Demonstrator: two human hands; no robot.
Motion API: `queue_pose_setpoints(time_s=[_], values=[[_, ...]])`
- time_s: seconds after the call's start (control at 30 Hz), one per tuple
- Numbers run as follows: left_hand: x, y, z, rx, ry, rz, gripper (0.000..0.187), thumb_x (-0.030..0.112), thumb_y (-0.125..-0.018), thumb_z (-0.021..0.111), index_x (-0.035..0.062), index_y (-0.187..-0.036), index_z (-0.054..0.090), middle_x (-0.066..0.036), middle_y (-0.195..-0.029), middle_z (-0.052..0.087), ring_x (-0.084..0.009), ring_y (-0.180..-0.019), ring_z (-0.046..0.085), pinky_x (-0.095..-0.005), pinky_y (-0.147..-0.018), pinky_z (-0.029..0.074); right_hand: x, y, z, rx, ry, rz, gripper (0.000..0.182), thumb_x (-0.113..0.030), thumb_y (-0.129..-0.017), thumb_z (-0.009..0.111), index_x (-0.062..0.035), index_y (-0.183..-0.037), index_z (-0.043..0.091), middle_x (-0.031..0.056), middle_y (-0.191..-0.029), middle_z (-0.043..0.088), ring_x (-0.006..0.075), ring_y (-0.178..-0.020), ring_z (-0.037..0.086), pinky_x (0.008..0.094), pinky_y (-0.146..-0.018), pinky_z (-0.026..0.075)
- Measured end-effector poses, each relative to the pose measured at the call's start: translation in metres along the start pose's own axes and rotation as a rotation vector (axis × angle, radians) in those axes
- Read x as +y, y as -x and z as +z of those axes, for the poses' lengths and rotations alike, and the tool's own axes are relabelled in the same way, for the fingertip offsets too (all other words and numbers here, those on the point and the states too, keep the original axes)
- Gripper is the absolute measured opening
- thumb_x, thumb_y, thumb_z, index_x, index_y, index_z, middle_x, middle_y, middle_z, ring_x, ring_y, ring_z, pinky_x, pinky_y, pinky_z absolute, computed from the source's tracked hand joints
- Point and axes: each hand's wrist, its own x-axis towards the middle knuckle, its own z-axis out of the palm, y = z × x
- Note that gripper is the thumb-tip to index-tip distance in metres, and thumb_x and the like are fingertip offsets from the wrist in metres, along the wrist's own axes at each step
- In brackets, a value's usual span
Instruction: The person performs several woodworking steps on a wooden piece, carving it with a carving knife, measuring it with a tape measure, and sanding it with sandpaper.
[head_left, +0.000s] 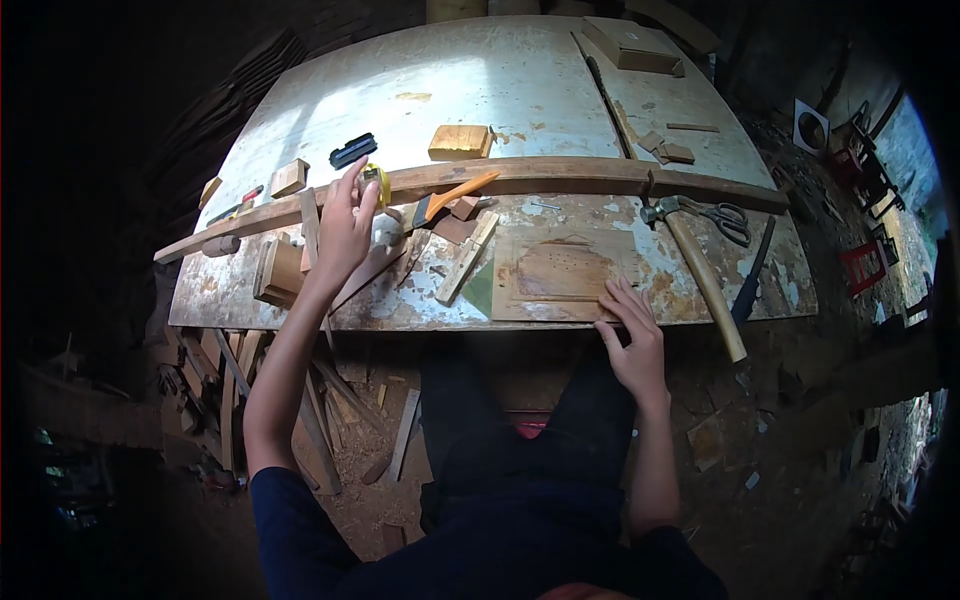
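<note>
At the left of the bench my left hand (345, 225) has its thumb and fingers around the near side of a yellow tape measure (383, 188); part of the tape measure is hidden behind them. My right hand (636, 345) rests with fingers spread on the lower right corner of a flat wooden panel (565, 272), which lies at the bench's front edge. Left of the panel are a narrow wood strip (467, 260) and a brush with an orange handle (455, 195).
A long wooden beam (560, 176) crosses the bench (480, 85). A hammer (700, 265), scissors (730, 222) and a dark-handled tool (755, 272) lie right. Wood blocks (460, 142), a black object (353, 150) and a box (633, 46) lie beyond. Scraps (405, 435) litter the floor.
</note>
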Motion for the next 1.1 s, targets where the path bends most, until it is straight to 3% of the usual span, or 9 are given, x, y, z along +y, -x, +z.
queue_pose_setpoints(time_s=[0.03, 0.27, 0.4, 0.47, 0.53, 0.63, 0.8, 1.0, 1.1], values=[[0.003, 0.0, -0.003, 0.055, 0.196, 0.037, 0.05, 0.028, -0.115, 0.06, 0.0078, -0.16, 0.056, -0.008, -0.097, 0.055, -0.0173, -0.086, 0.054, -0.0333, -0.081, 0.048, -0.003, 0.001, -0.004, 0.013, -0.086, 0.058, 0.031, -0.005, -0.094, 0.081, -0.0029, -0.125, 0.078, 0.0149, -0.146, 0.072, 0.0372, -0.146, 0.06, 0.057, -0.131, 0.034], [0.129, 0.059, -0.052, -0.354, 0.833, -0.23, 0.065, 0.045, -0.117, 0.041, 0.0032, -0.167, 0.043, -0.014, -0.142, 0.063, -0.0183, -0.13, 0.059, -0.0358, -0.114, 0.044, 0.013, 0.009, -0.018, 0.107, -0.135, -0.119, 0.019, 0.002, -0.099, 0.075, 0.0031, -0.117, 0.074, 0.0158, -0.123, 0.075, 0.0226, -0.101, 0.075, 0.0428, -0.111, 0.053], [0.148, 0.117, -0.025, -0.733, 0.817, -0.125, 0.063, 0.038, -0.118, 0.045, 0.0024, -0.169, 0.037, -0.018, -0.154, 0.057, -0.024, -0.142, 0.053, -0.0358, -0.123, 0.036, -0.055, 0.01, -0.003, 0.173, -0.494, 0.121, 0.025, 0.006, -0.104, 0.066, 0.0053, -0.128, 0.068, 0.0161, -0.121, 0.07, 0.0194, -0.092, 0.072, 0.0348, -0.096, 0.057], [0.15, 0.15, 0.002, -0.841, 0.767, -0.068, 0.067, 0.041, -0.117, 0.048, 0.0026, -0.17, 0.032, -0.022, -0.145, 0.063, -0.0277, -0.134, 0.061, -0.0371, -0.116, 0.046, -0.079, 0.012, -0.001, 0.184, -0.455, -0.023, 0.031, 0.005, -0.097, 0.073, 0.0013, -0.127, 0.072, 0.0161, -0.109, 0.074, 0.0212, -0.091, 0.074, 0.0336, -0.083, 0.06], [0.157, 0.17, 0.016, -1.038, 0.659, -0.196, 0.077, 0.041, -0.114, 0.057, -0.002, -0.17, 0.027, -0.015, -0.106, 0.071, -0.0244, -0.095, 0.07, -0.0398, -0.089, 0.055, -0.085, 0.018, -0.011, 0.011, -0.394, -0.293, 0.024, 0.0, -0.096, 0.075, 0.0027, -0.119, 0.076, 0.017, -0.107, 0.075, 0.026, -0.094, 0.075, 0.0368, -0.084, 0.06], [0.144, 0.211, 0.051, -0.993, 0.652, -0.163, 0.079, 0.039, -0.114, 0.059, -0.0038, -0.171, 0.024, -0.013, -0.1, 0.067, -0.0203, -0.09, 0.066, -0.0384, -0.086, 0.055, -0.104, 0.02, -0.007, -0.146, -0.349, -0.315, 0.026, -0.004, -0.085, 0.086, -0.0017, -0.11, 0.08, 0.0102, -0.101, 0.077, 0.0274, -0.089, 0.075, 0.0376, -0.078, 0.061], [0.125, 0.247, 0.071, -0.92, 0.859, -0.31, 0.072, 0.032, -0.115, 0.057, 0.0002, -0.171, 0.026, -0.013, -0.099, 0.067, -0.022, -0.093, 0.067, -0.039, -0.09, 0.055, -0.088, 0.045, 0.012, -0.296, -0.334, 0.015, 0.019, -0.01, -0.092, 0.085, -0.0018, -0.106, 0.076, 0.009, -0.091, 0.071, 0.0226, -0.079, 0.073, 0.035, -0.07, 0.056], [0.13, 0.253, 0.068, -0.677, 0.832, -0.199, 0.038, 0.024, -0.116, 0.052, -0.0021, -0.139, 0.066, -0.019, -0.099, 0.07, -0.0311, -0.091, 0.069, -0.0405, -0.087, 0.054, -0.085, 0.059, 0.027, -0.507, -0.409, 0.21, 0.021, -0.016, -0.102, 0.078, 0.0005, -0.095, 0.066, 0.0079, -0.083, 0.066, 0.0142, -0.069, 0.065, 0.0306, -0.064, 0.051], [0.134, 0.246, 0.055, -0.831, 0.657, -0.245, 0.036, 0.024, -0.116, 0.051, -0.0061, -0.122, 0.07, -0.022, -0.099, 0.071, -0.0368, -0.087, 0.068, -0.0429, -0.084, 0.053, -0.087, 0.057, 0.031, -0.532, -0.479, 0.274, 0.025, -0.019, -0.104, 0.076, -0.0007, -0.093, 0.064, 0.0049, -0.076, 0.063, 0.0095, -0.065, 0.06, 0.0285, -0.06, 0.048]])
